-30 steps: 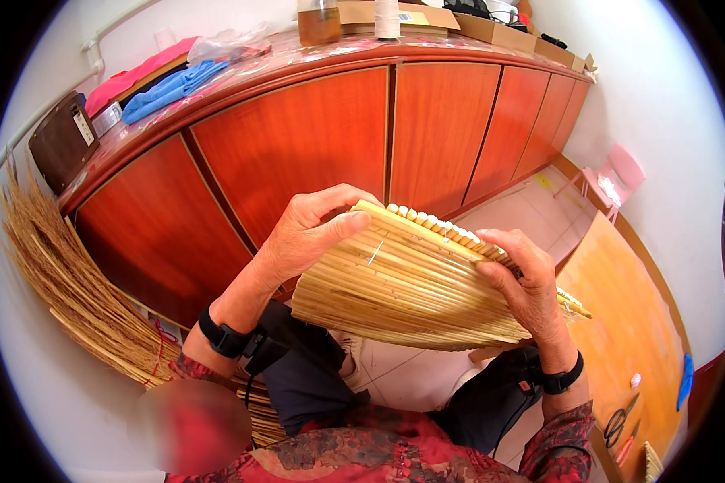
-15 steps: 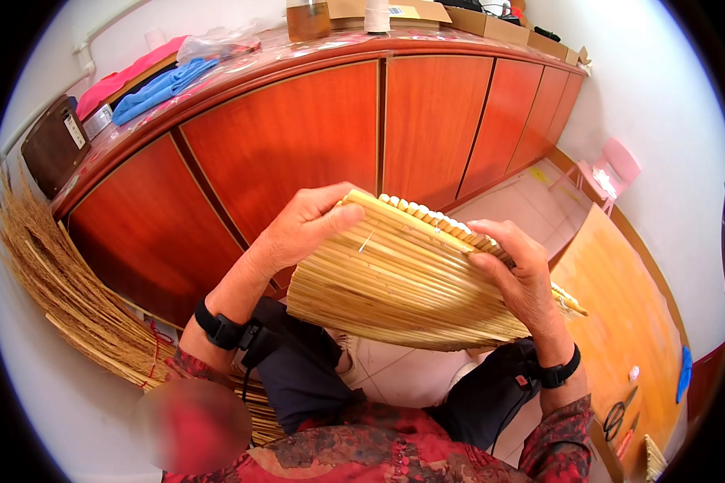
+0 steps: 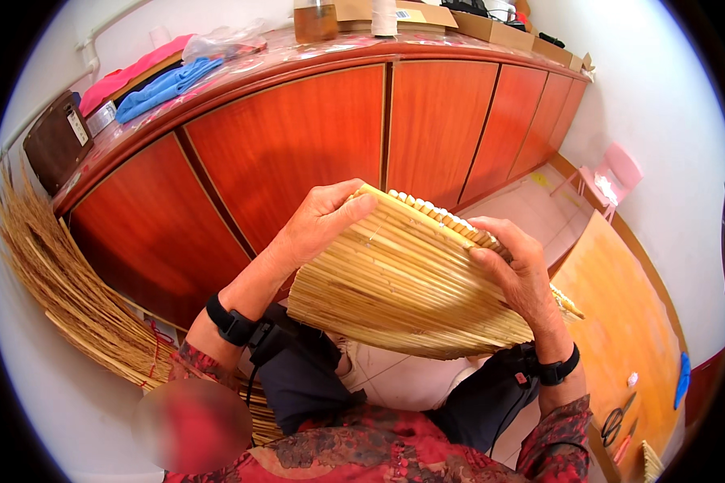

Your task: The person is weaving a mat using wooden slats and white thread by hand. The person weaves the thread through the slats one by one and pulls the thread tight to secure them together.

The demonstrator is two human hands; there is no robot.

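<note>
Between both hands I hold a mat of straw-coloured stalks (image 3: 403,282), bound side by side and folded over at its far edge. My left hand (image 3: 322,221) grips the upper left corner, its thumb lying on top and its fingers behind. Around the right part of the folded edge my right hand (image 3: 515,262) is closed, thumb on the near face. Cut stalk ends show as a pale row along the top. The mat hangs tilted above my knees, and its underside is hidden.
A long red cabinet (image 3: 290,145) stands ahead. Dried stalks with brushy heads (image 3: 64,282) lean at the left. On the right, a wooden board (image 3: 620,314) carries scissors (image 3: 615,420) and a blue item (image 3: 682,381). A pink chair (image 3: 616,173) stands beyond it.
My left hand has shifted slightly up and right with the mat's corner. The mat's left part tilts a little more, while my right hand stays nearly in place.
</note>
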